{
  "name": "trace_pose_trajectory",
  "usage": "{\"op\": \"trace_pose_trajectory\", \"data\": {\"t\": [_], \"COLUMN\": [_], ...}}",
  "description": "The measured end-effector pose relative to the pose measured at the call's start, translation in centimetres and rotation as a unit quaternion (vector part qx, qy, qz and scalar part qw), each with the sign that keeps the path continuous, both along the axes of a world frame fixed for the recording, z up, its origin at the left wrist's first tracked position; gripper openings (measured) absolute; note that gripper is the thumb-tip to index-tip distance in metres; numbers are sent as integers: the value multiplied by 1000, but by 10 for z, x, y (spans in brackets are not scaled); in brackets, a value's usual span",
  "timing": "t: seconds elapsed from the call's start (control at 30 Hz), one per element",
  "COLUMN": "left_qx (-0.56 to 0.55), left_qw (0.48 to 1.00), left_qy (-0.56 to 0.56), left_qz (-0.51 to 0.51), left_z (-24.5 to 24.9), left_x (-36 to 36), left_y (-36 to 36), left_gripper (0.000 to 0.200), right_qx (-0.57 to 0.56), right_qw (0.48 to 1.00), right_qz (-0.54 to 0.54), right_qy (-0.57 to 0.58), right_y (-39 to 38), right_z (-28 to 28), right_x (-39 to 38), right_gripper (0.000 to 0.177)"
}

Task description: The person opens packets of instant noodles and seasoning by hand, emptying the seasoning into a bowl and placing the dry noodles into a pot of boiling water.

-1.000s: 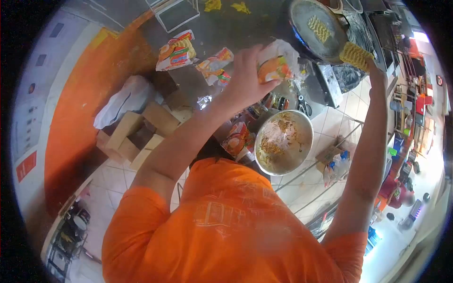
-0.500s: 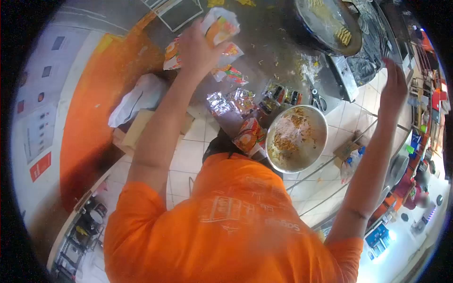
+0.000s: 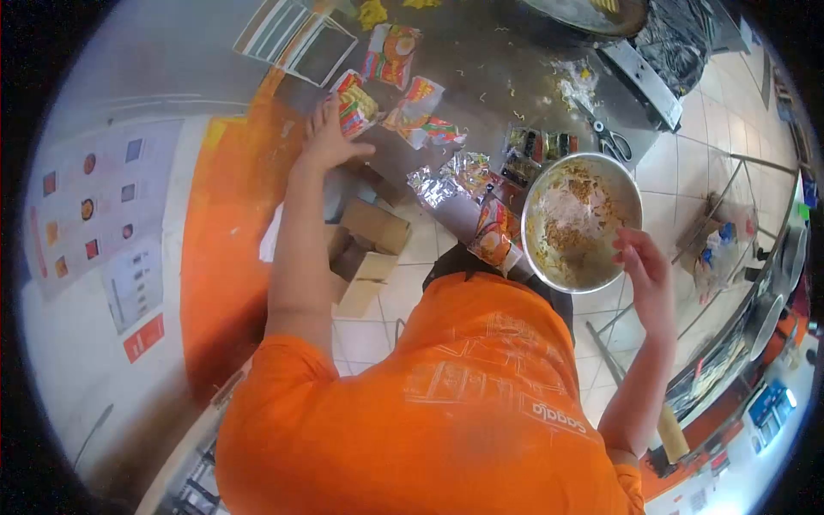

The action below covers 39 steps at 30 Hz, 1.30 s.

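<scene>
My left hand is at the left of the metal table, fingers apart and thumb stretched out, its fingertips beside a red-and-white noodle packet. Another packet and a torn wrapper lie close by. My right hand is at the right rim of a metal bowl, with fingers curled together; whatever they may hold is too small to make out. Inside the bowl is a brownish crumbly mix with pale powder. A red packet sits against the bowl's left side.
Scissors, small seasoning sachets and silver foil packets lie near the bowl. A large pan stands at the back. An open cardboard box is below the table's left edge.
My left hand has let go of a packet and moved down and left to another one. My right hand has come from far right to the bowl. The view has shifted.
</scene>
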<state>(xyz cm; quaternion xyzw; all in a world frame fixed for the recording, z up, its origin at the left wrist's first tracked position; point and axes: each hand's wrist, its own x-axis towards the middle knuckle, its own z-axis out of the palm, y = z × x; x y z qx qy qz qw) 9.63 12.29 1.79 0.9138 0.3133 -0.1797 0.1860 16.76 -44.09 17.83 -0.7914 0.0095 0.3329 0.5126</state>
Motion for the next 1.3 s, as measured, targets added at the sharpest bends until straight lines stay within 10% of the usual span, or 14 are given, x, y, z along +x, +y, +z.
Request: {"op": "trace_pose_trajectory", "data": {"t": [0.37,0.6,0.73,1.0,1.3], "left_qx": [24,-20,152,-41,-219], "left_qw": [985,947,874,837,832], "left_qy": [-160,-311,-455,-545,-510], "left_qz": [-61,78,71,1,2], "left_z": [-49,-44,-17,51,65], "left_x": [1,-46,-66,-47,0], "left_y": [37,9,-39,-224,-266], "left_gripper": [99,92,95,103,106], "right_qx": [40,62,58,-33,-122], "right_qw": [995,990,980,937,942], "right_qz": [35,93,131,228,154], "right_qy": [-84,-81,-136,-264,-272], "right_y": [58,110,149,210,175], "right_z": [0,7,18,24,31], "right_x": [-2,-6,-7,3,56], "right_gripper": [22,22,23,37,42]}}
